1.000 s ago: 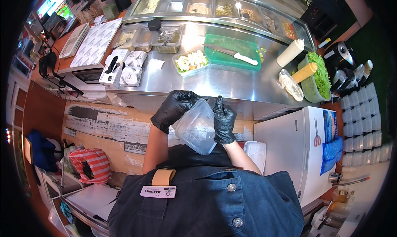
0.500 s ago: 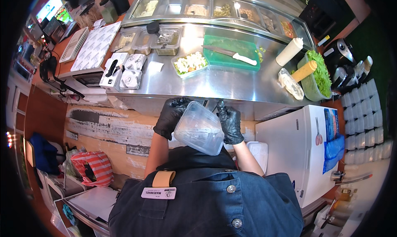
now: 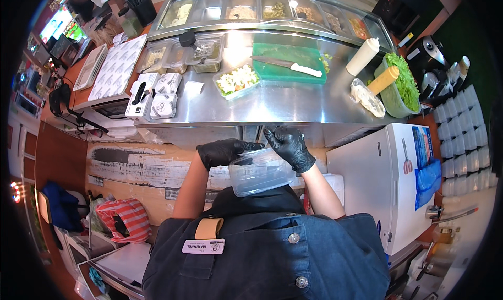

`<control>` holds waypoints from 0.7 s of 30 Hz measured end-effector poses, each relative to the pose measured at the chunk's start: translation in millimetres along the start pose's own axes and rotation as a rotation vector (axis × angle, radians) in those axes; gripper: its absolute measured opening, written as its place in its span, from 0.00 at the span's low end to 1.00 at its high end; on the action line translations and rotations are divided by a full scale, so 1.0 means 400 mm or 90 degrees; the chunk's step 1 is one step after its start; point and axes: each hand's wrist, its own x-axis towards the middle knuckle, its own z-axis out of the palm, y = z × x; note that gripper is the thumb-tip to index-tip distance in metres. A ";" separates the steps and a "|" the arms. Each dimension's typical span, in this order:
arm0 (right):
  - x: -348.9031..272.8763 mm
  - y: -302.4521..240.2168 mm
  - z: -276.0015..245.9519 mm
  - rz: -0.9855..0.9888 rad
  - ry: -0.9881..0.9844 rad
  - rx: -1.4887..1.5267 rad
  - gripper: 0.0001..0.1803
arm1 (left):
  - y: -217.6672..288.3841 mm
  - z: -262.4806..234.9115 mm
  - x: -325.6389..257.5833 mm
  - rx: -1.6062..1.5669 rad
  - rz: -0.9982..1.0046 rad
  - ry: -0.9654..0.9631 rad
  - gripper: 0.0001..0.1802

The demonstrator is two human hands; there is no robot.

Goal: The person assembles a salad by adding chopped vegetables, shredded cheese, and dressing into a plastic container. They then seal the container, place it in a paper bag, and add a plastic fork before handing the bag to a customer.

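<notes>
A clear plastic container [image 3: 263, 174] is held in front of my chest, tilted, below the counter's front edge. My left hand [image 3: 225, 152], in a black glove, is closed on its far rim. Over the container's far right corner, my right hand [image 3: 291, 150], gloved in black too, has its fingers curled in. What those fingers hold, if anything, I cannot make out. On the steel counter [image 3: 209, 107] stands a container of chopped salad [image 3: 237, 82]. Beside it a white-handled knife [image 3: 306, 70] lies on a green cutting board [image 3: 264, 77].
A topping rail [image 3: 272, 26] with several filled pans runs along the back. To the right are a white squeeze bottle [image 3: 362, 57], a yellow one [image 3: 383, 80] and a tub of lettuce [image 3: 401, 85]. Boxes [image 3: 164, 106] stand left. A white fridge [image 3: 361, 179] is below right.
The container has turned, its long side now lying more level. My right hand has moved up and inward with its fingers curled, and my left hand has shifted slightly down.
</notes>
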 end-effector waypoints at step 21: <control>-0.025 -0.019 0.103 0.136 0.208 0.120 0.16 | -0.074 0.017 0.117 -0.019 0.055 -0.046 0.17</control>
